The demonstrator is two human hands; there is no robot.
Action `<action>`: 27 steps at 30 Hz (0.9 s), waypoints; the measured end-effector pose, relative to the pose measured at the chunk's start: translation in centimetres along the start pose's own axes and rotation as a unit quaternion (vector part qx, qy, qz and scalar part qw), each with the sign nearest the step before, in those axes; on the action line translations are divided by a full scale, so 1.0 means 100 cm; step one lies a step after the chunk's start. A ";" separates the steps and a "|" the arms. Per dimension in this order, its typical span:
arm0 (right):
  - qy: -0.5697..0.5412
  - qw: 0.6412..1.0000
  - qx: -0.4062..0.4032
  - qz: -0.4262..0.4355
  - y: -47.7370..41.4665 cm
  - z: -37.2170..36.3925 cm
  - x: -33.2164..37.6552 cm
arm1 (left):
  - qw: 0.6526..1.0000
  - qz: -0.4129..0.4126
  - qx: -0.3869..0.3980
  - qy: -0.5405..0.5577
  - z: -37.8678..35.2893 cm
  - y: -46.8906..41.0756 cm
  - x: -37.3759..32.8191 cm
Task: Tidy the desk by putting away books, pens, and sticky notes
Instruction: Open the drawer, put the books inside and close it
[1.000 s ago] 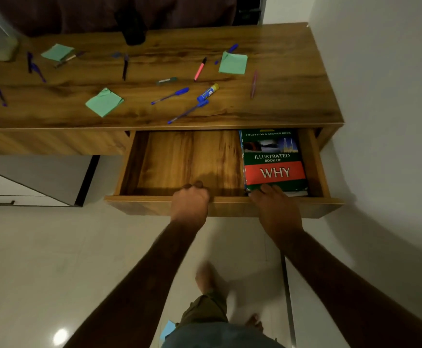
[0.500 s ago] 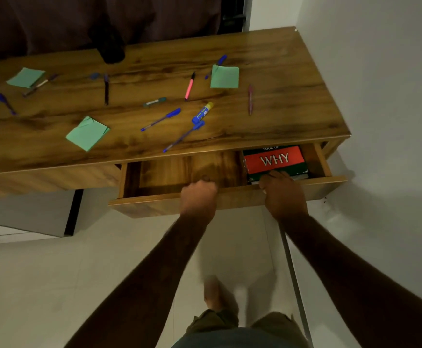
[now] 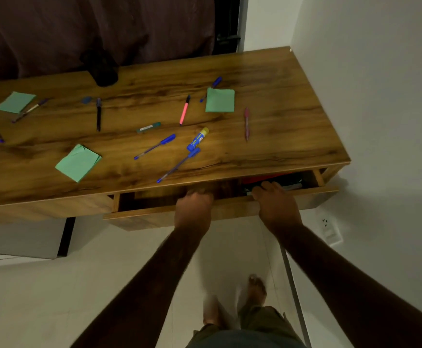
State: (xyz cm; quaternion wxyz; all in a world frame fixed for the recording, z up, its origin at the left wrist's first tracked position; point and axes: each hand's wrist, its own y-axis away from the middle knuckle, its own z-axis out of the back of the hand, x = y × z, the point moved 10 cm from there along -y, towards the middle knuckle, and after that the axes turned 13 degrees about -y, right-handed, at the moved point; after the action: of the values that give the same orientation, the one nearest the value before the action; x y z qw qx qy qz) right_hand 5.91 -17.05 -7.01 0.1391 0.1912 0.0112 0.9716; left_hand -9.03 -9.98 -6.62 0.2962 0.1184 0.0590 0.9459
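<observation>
Two hands, the left hand (image 3: 193, 209) and right hand (image 3: 276, 207), curl their fingers over the front edge of the drawer (image 3: 154, 217), now pushed almost closed from wide open. The book (image 3: 265, 178) inside shows only a red sliver. Pens (image 3: 154, 146) and sticky notes (image 3: 78, 163) still litter the surface (image 3: 280, 136).

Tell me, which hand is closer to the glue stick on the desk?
Left. The left hand grips the drawer front just in front of the glue stick; the right hand grips the same drawer front farther off, toward the wall side.
</observation>
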 end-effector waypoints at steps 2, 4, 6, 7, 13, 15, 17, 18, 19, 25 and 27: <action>0.002 1.000 -0.005 0.014 -0.009 0.002 0.001 | 1.000 -0.003 0.008 -0.007 -0.001 -0.009 0.001; 0.013 0.999 -0.023 0.025 -0.019 0.007 0.002 | 1.000 -0.004 0.005 -0.024 -0.002 -0.019 0.001; 0.045 0.997 -0.057 0.034 -0.028 0.017 0.006 | 0.998 0.000 -0.019 -0.058 0.001 -0.027 0.002; 0.063 0.995 -0.071 0.041 -0.031 0.022 0.008 | 0.997 0.005 -0.035 -0.074 0.005 -0.031 0.003; 0.111 0.990 -0.023 0.088 -0.056 0.014 0.007 | 0.994 -0.033 -0.031 -0.097 0.015 -0.063 0.002; 0.093 0.991 -0.019 0.095 -0.058 0.012 0.006 | 0.996 -0.029 -0.010 -0.082 0.012 -0.066 0.001; 0.079 0.992 -0.010 0.098 -0.059 0.012 0.005 | 0.997 -0.021 -0.009 -0.074 0.010 -0.068 0.000; 0.074 0.992 -0.006 0.102 -0.061 0.012 0.005 | 0.997 -0.018 -0.011 -0.072 0.010 -0.068 0.000; 0.069 0.992 0.000 0.105 -0.062 0.013 0.005 | 0.997 -0.017 -0.012 -0.072 0.010 -0.068 0.000; 0.081 0.989 0.035 0.118 -0.075 0.010 0.003 | 0.993 -0.029 -0.029 -0.106 0.010 -0.071 -0.005; 0.078 0.988 0.039 0.126 -0.078 0.010 0.003 | 0.990 -0.031 -0.015 -0.134 0.006 -0.071 -0.007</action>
State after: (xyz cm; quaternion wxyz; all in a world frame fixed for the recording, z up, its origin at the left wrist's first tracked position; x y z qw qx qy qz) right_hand 8.06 -9.53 -6.50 0.0064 0.1195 0.0353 0.9922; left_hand -4.44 -4.52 -7.42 0.3329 0.2378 0.0080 0.9125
